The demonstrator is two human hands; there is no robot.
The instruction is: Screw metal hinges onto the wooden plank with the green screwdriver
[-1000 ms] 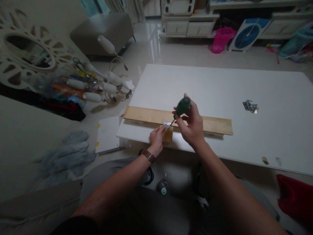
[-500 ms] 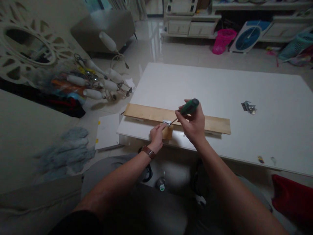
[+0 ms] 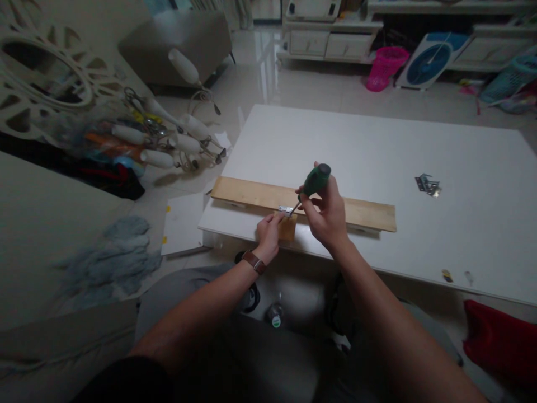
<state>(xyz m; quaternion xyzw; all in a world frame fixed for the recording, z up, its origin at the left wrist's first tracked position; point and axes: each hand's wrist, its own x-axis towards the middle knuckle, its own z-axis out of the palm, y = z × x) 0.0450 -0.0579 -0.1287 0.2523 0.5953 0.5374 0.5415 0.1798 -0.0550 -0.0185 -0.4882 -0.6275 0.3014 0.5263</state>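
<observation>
Hinge (image 3: 286, 209), probably light, stiff and slick, best pinned by its edge, lay at fingertips of the left hand (image 3: 267, 235), whose pinch was unclear, while the right hand (image 3: 330, 217) gripped the screwdriver (image 3: 316, 180) above.

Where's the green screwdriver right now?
In the head view, the green screwdriver is right of centre in the right hand, its tip at the metal hinge.

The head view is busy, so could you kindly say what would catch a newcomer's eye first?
The green-handled screwdriver in the right hand, its tip at a metal hinge, stands out mid-view. A pink basket comes next, on the floor beyond the white panel.
</observation>
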